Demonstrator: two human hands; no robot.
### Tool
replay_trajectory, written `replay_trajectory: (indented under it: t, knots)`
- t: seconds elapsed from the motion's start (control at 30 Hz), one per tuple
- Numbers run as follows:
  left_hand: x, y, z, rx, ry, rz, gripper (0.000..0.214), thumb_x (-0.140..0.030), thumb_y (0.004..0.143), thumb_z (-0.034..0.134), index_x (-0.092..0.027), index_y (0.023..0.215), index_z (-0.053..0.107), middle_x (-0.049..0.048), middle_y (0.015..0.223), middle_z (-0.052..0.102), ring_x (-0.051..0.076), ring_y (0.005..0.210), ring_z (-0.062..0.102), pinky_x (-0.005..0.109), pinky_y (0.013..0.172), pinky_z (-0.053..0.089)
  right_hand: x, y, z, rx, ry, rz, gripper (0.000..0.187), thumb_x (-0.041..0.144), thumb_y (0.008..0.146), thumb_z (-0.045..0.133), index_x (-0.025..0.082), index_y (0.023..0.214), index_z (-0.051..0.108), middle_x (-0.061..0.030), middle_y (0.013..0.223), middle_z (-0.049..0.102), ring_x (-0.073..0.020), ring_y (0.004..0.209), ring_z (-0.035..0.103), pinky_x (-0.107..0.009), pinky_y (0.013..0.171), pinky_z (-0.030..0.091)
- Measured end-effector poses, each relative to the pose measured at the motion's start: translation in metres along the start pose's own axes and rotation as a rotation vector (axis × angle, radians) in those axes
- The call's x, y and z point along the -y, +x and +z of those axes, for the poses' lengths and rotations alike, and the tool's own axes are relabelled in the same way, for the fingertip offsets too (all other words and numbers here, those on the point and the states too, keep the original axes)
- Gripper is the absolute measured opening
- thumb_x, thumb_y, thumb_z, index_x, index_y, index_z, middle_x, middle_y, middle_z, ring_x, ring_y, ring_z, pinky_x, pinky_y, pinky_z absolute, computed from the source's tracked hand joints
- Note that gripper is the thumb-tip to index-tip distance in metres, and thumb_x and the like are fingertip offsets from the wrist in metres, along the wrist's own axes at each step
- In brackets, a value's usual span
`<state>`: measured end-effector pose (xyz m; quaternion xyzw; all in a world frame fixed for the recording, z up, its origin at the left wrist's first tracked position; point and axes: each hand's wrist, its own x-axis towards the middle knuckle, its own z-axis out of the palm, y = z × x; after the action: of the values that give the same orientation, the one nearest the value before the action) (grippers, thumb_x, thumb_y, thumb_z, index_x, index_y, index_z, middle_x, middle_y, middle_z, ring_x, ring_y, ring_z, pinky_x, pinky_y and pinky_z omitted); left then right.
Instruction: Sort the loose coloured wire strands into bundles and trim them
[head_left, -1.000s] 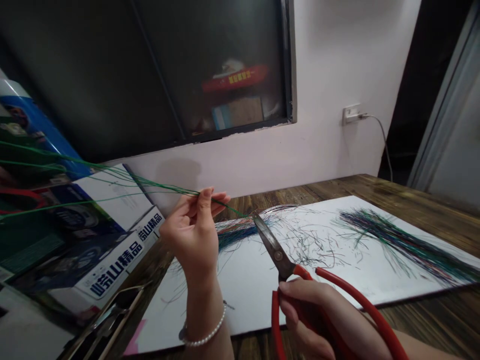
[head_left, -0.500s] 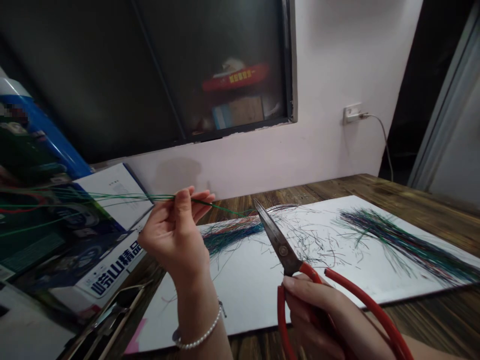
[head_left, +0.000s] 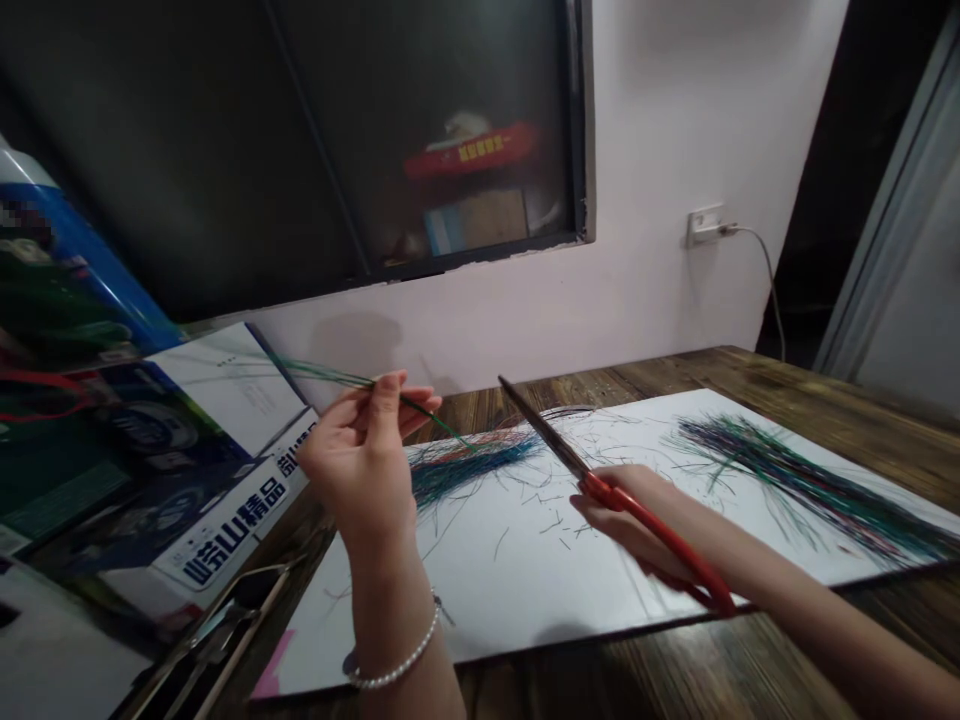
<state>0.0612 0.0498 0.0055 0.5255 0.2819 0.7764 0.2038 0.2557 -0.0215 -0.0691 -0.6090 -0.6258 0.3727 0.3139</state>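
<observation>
My left hand, with a beaded bracelet on its wrist, pinches a few thin green wires between thumb and fingers. One wire end sticks out to the right of the fingertips; the other ends trail left in a blur. My right hand grips red-handled scissors, seen edge-on, blades pointing up and left. The blades are apart from the held wires. Beneath both hands lies a white board with a bundle of coloured wires behind my left hand and scattered short clippings.
A larger wire bundle lies on the board's right side. Printed boxes and a blue container stand at left on the wooden table. Behind are a dark window and a socket with a plugged-in cable.
My right hand has turned the scissors edge-on and shifted up, their handles coming together. My left hand has moved slightly right and up, and the trailing wires have swung upward.
</observation>
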Motion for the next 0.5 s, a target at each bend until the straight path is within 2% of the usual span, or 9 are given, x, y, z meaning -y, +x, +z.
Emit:
replay_trajectory:
  t: [0.07,0.13,0.27,0.4,0.5]
  knots:
    - [0.004,0.001,-0.001,0.099,0.035,-0.075,0.013,-0.026,0.074,0.069,-0.014,0.072,0.066,0.0004,0.060,0.067,0.011,0.050,0.064,0.021,0.053,0.057,-0.020,0.018,-0.020,-0.141,-0.306,-0.129,0.027,0.032,0.071,0.062,0.019,0.055,0.044,0.0003,0.051,0.049,-0.0091,0.045,0.036,-0.025,0.043,0.022]
    - [0.009,0.002,-0.001,0.177,0.070,-0.132,0.014,-0.026,0.072,0.071,-0.014,0.070,0.065,0.0006,0.058,0.066,0.011,0.049,0.063,0.021,0.052,0.056,-0.044,0.036,-0.038,-0.095,-0.462,-0.110,0.023,0.028,0.065,0.065,0.019,0.056,0.046,0.0000,0.055,0.051,-0.0100,0.049,0.037,-0.026,0.046,0.022]
    - [0.015,0.000,0.001,0.264,0.141,-0.169,0.015,-0.027,0.073,0.070,-0.014,0.068,0.063,0.0013,0.056,0.066,0.012,0.049,0.063,0.020,0.050,0.055,-0.091,0.067,-0.064,-0.100,-0.503,0.000,0.017,0.013,0.053,0.064,0.018,0.055,0.048,-0.0007,0.057,0.052,-0.0120,0.053,0.041,-0.027,0.049,0.025]
    - [0.015,-0.001,0.001,0.374,0.169,-0.192,0.015,-0.027,0.075,0.068,-0.015,0.068,0.065,0.0026,0.057,0.067,0.012,0.050,0.064,0.020,0.051,0.055,-0.124,0.078,-0.080,-0.134,-0.470,0.145,0.014,0.008,0.055,0.058,0.017,0.058,0.048,-0.0029,0.057,0.054,-0.0137,0.051,0.048,-0.026,0.047,0.029]
    - [0.015,-0.002,0.001,0.379,0.170,-0.183,0.014,-0.028,0.075,0.068,-0.015,0.069,0.067,0.0027,0.057,0.067,0.012,0.051,0.063,0.020,0.052,0.054,-0.138,0.078,-0.088,-0.123,-0.422,0.223,0.011,0.010,0.056,0.059,0.016,0.060,0.051,-0.0034,0.056,0.057,-0.0146,0.050,0.053,-0.025,0.047,0.033]
